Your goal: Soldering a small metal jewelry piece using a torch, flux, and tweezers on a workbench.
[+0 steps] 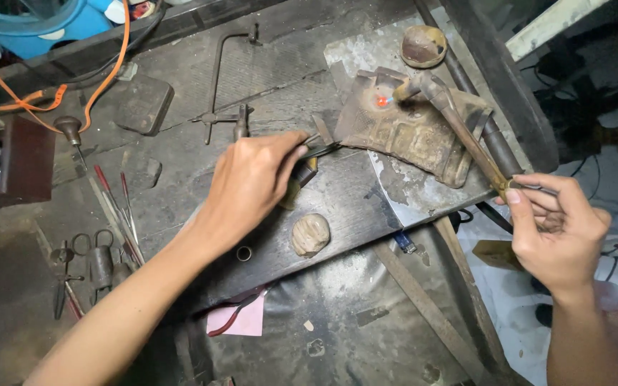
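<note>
Right hand [556, 232] at 4 o'clock clamped on torch [459, 121]; left hand [252, 182] pinching tweezers [321, 150] twd glowing piece [381, 101], 1 o'clock.

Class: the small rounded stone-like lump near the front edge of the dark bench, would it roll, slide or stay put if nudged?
The lump looks dense, probably heavy for its size. Its irregular rounded shape suggests wobbling rather than rolling. It sits near the bench edge, so a firm push might drop it.
</note>
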